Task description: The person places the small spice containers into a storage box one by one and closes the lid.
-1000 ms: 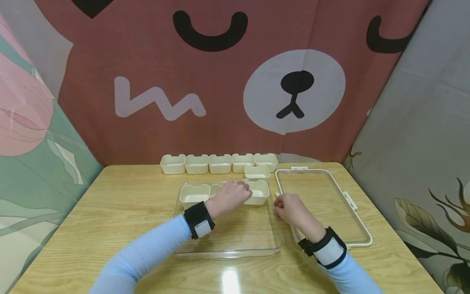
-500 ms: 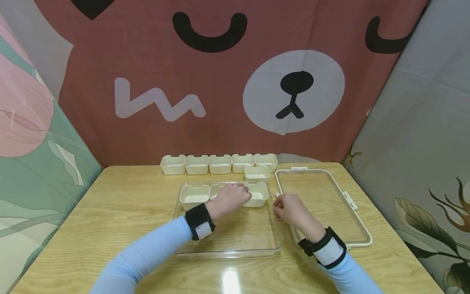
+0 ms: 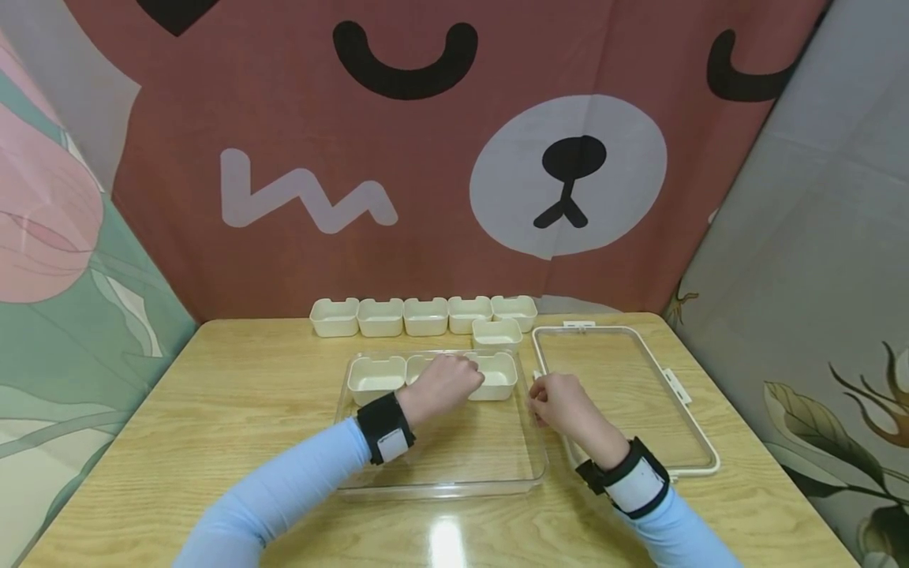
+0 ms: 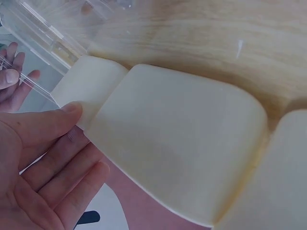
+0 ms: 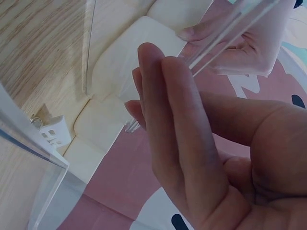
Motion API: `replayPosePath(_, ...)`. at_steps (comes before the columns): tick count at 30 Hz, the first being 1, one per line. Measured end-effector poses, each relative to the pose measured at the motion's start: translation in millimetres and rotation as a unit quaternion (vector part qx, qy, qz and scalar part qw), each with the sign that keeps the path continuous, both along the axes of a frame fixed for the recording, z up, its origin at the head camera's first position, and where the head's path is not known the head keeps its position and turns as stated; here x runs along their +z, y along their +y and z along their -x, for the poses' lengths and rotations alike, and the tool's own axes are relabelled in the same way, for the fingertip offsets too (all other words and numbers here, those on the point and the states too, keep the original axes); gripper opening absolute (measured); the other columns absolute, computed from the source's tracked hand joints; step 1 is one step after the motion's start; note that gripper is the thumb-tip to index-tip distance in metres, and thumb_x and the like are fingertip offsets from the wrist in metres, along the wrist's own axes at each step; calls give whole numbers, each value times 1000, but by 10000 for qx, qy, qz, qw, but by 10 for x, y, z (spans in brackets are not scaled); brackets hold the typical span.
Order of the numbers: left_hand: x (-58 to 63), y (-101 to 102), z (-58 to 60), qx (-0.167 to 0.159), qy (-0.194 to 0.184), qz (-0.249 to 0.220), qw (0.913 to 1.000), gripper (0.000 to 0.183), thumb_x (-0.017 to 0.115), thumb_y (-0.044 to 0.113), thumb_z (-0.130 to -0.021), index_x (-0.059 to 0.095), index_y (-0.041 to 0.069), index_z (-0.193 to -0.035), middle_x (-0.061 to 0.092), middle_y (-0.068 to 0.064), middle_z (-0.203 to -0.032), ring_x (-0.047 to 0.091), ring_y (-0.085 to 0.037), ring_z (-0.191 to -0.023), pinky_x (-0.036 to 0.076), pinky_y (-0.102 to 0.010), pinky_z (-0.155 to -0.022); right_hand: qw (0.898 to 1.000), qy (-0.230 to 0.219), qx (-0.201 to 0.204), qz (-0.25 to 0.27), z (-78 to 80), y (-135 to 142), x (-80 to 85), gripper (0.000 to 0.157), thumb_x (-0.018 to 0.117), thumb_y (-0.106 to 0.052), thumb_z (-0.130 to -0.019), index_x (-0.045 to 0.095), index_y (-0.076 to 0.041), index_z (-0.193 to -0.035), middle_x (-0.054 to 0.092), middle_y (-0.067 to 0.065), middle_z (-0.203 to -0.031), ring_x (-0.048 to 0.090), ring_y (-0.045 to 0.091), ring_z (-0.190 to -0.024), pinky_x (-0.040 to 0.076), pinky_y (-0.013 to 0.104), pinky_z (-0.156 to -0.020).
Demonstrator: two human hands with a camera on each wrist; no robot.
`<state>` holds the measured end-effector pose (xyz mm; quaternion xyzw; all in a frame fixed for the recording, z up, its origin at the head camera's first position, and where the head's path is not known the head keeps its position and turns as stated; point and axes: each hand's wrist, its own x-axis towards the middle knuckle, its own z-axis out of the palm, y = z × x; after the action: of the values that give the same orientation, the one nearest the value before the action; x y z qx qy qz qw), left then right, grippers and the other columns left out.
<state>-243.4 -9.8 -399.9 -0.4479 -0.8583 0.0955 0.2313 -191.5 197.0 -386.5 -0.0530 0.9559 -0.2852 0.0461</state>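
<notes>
My left hand (image 3: 442, 386) reaches over a clear rectangular bin (image 3: 440, 491) and holds a cream plastic container (image 3: 495, 377) at the right end of a row along the bin's far side. In the left wrist view the thumb presses one face of this container (image 4: 93, 81), fingers behind its rim. A middle container (image 3: 419, 364) is mostly hidden by the hand; a left container (image 3: 376, 377) sits in the far left corner. My right hand (image 3: 568, 406) is at the bin's right wall, its thumb and fingers on either side of the clear rim.
Several matching containers (image 3: 381, 318) line the table's back edge, and one more (image 3: 497, 334) stands just in front of them. To the right of the bin lies a clear lid (image 3: 642, 347) with a white frame and side clips. A printed curtain (image 3: 426, 260) rises behind the table.
The held container has dropped slightly and come level with the others in the row. My left hand shifted a little with it; my right hand stayed where it was.
</notes>
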Motion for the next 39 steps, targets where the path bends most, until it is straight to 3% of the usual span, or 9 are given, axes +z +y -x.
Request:
replayPosePath(9,-19,-18,0,55,-205,-86,9997,30,55,-11,-69,65,17,-67,58,4,-62,45,-7,-53,38,-21,-42,9999,-130,-25,87,19,0,-17,5,66,-4,-85,66,1,-87,64,7,-71,65,17,-60,51,24,-52)
replayPosePath(20,1,-28,-7,7,-117,-81,9999,29,56,-10,-70,65,17,-69,58,4,-62,45,-6,-53,35,-21,-41,9991,-256,-40,327,26,22,-1,6,65,-3,-85,66,2,-87,65,9,-73,66,18,-62,53,25,-53)
replayPosePath(33,-14,-51,-2,-58,-264,-205,9994,29,57,-11,-71,65,17,-71,58,4,-63,46,-6,-53,36,-19,-44,9992,-227,5,330,32,30,-9,7,65,-4,-86,66,3,-89,65,9,-75,67,19,-62,53,25,-53)
replayPosePath(39,-37,-47,15,-134,-62,-110,9998,27,59,-9,-71,67,17,-72,58,4,-63,48,-6,-53,39,-20,-45,9988,-225,-27,426,28,34,-11,7,65,-3,-86,65,3,-89,65,10,-76,67,20,-63,54,25,-53)
